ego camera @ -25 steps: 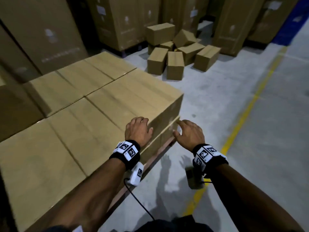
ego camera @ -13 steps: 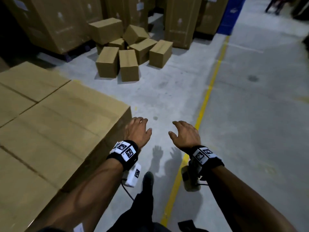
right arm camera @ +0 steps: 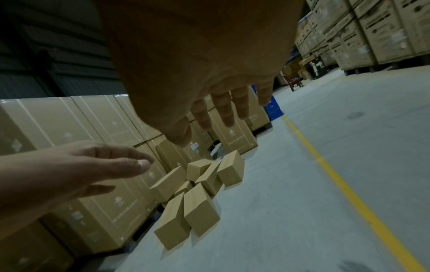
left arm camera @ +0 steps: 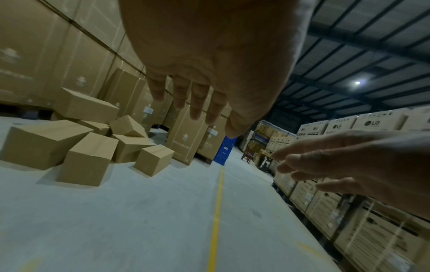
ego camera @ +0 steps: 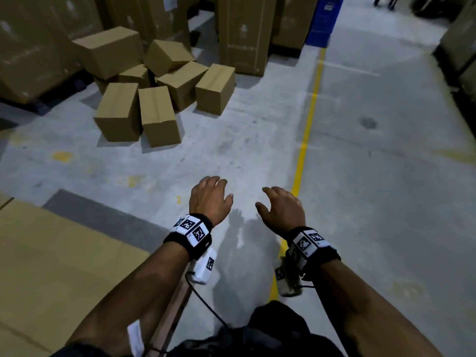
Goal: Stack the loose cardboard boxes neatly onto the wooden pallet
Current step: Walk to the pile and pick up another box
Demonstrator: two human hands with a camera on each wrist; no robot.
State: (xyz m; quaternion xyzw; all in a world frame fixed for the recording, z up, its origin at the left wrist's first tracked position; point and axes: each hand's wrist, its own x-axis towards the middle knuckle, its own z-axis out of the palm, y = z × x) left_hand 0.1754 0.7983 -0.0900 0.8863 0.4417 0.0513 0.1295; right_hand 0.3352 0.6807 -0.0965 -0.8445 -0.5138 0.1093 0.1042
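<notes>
Ahead, in the upper left of the head frame, the loose brown cardboard boxes (ego camera: pixel 157 81) lie in a jumbled heap on the grey concrete floor (ego camera: pixel 257 155), some flat, some tilted against one another. Two of them, a box lying at the near left of the heap (ego camera: pixel 117 112) and a box just beside it (ego camera: pixel 158 115), sit closest to the person, well apart from both hands. Behind the heap stand tall brown cartons (ego camera: pixel 244 29), with a blue crate stack (ego camera: pixel 323 19) at the top of the frame.

At the lower left of the frame, the flat tops of stacked brown boxes (ego camera: pixel 59 266) fill the corner, and a strip of the wooden pallet (ego camera: pixel 171 313) shows under their near edge.

The left hand (ego camera: pixel 210 198) hovers over the floor at frame centre, its grip wide, fingers loosely spread and holding nothing. The right hand (ego camera: pixel 282 208) hangs just beside it, grip equally wide and empty. Both wrists carry black bands with white marker tiles. A yellow painted line (ego camera: pixel 307 130) runs up the floor right of centre, passing under the right hand.
</notes>
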